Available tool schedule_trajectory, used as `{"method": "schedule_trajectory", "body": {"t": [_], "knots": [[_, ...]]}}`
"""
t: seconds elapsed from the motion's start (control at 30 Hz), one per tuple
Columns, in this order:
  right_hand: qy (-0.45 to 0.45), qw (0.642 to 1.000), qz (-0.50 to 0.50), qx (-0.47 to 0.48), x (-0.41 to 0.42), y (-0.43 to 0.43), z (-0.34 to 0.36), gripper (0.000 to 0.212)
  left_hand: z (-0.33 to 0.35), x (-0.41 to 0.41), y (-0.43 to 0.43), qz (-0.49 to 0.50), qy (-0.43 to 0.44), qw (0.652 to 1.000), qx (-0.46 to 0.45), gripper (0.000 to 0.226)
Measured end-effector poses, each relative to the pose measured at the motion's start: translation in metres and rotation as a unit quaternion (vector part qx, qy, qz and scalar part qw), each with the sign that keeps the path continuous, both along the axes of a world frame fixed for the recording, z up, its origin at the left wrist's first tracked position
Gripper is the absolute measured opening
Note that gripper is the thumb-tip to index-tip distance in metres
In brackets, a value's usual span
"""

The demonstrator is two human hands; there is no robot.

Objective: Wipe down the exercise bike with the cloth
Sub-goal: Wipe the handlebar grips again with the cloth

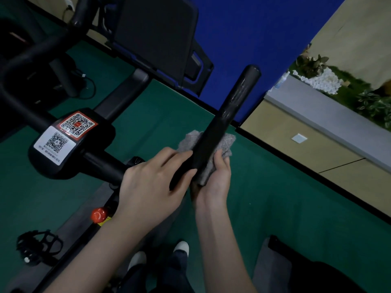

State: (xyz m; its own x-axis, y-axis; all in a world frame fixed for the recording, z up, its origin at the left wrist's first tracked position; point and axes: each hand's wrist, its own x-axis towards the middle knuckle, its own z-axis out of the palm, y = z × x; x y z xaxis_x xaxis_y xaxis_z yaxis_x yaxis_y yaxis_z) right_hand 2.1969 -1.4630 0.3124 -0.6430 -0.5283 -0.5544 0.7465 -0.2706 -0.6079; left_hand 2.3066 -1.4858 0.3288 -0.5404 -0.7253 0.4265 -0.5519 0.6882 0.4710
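Observation:
A black exercise bike fills the left and middle of the head view; its right handlebar grip [230, 106] points up and away from me. A grey fluffy cloth [225, 144] is wrapped under and around the lower part of that grip. My right hand [213, 180] holds the cloth against the grip from below, fingers curled round it. My left hand [152, 178] grips the handlebar just left of the cloth, thumb lying along the bar. The centre block with two QR-code stickers [65, 136] sits to the left.
The bike's dark screen [154, 37] stands at the top centre. A red knob [98, 214] and a black pedal [40, 244] lie lower left. Green floor spreads around, with a blue panel and beige wall to the right. My white shoes [181, 247] show below.

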Motion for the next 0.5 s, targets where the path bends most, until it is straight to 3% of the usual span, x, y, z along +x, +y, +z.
{"method": "schedule_trajectory", "body": {"t": [0.1, 0.3, 0.4, 0.5], "knots": [[0.004, 1.000, 0.003, 0.008, -0.006, -0.002, 0.004, 0.032, 0.002, 0.000, 0.001, 0.001, -0.006, 1.000, 0.011, 0.031], [0.059, 0.998, 0.003, 0.018, 0.009, 0.008, -0.001, 0.019, 0.016, -0.012, -0.001, 0.052, -0.020, 0.994, 0.092, 0.035], [0.166, 0.985, -0.037, 0.033, -0.003, -0.001, 0.001, 0.010, 0.018, -0.025, -0.005, 0.062, -0.033, 0.989, 0.130, 0.039], [0.339, 0.933, -0.084, 0.084, -0.021, -0.015, 0.008, 0.015, 0.018, -0.036, -0.010, 0.060, -0.028, 0.987, 0.144, 0.043]]}}
